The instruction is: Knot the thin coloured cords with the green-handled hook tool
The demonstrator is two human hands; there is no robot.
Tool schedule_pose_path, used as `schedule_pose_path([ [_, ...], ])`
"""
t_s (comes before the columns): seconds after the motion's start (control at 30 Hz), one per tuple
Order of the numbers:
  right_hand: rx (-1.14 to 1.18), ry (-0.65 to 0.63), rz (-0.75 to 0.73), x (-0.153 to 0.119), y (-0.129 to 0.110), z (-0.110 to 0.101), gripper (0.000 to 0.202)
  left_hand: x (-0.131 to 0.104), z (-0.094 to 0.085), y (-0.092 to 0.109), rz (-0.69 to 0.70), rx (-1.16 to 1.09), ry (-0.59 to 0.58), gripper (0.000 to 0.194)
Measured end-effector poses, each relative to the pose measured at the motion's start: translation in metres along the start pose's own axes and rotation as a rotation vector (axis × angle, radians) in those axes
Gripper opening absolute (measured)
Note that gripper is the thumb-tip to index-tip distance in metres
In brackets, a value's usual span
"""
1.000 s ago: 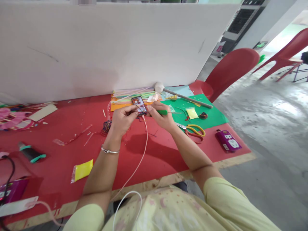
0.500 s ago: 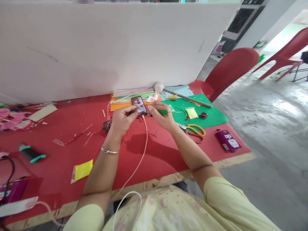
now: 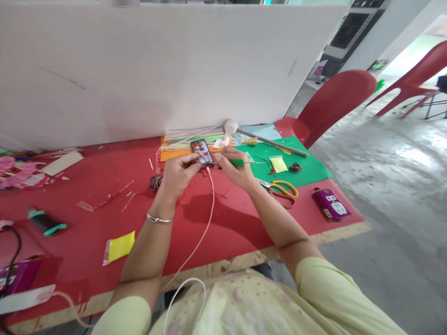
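Note:
My left hand (image 3: 179,173) is closed in a pinch at a small dark strand-like piece (image 3: 206,163), too small to make out clearly. Facing it, my right hand (image 3: 236,168) is closed round a green-handled tool (image 3: 238,162) whose thin metal shaft points right; its exact kind does not show. The right fingertips meet the dark piece or sit just beside it. Behind both hands a phone (image 3: 201,148) with a lit picture lies tilted, its lower end partly covered. A pale pink cable (image 3: 210,204) runs from it toward my body. Left of my wrist lies a dark coil of thread (image 3: 155,183).
On the red tabletop (image 3: 230,237) lie scissors (image 3: 279,187), a purple box (image 3: 331,204), yellow packets (image 3: 121,247) and a black-and-teal tool (image 3: 46,223). A white ball on a grey stick (image 3: 272,140) crosses a green sheet (image 3: 307,168). A white partition (image 3: 146,65) stands behind.

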State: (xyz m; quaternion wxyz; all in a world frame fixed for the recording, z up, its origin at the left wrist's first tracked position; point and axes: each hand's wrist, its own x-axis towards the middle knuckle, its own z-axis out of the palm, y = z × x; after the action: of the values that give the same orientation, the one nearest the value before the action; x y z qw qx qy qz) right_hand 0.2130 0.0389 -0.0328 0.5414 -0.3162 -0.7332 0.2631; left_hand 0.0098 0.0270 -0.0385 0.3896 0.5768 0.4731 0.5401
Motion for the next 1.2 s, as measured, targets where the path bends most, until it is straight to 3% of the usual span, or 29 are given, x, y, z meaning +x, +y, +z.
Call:
schedule_pose_path([
  [1.2, 0.024, -0.046, -0.005, 0.0001, 0.0002, -0.001, 0.055, -0.0013, 0.0011, 0.0055, -0.023, -0.02, -0.035, 0.027],
])
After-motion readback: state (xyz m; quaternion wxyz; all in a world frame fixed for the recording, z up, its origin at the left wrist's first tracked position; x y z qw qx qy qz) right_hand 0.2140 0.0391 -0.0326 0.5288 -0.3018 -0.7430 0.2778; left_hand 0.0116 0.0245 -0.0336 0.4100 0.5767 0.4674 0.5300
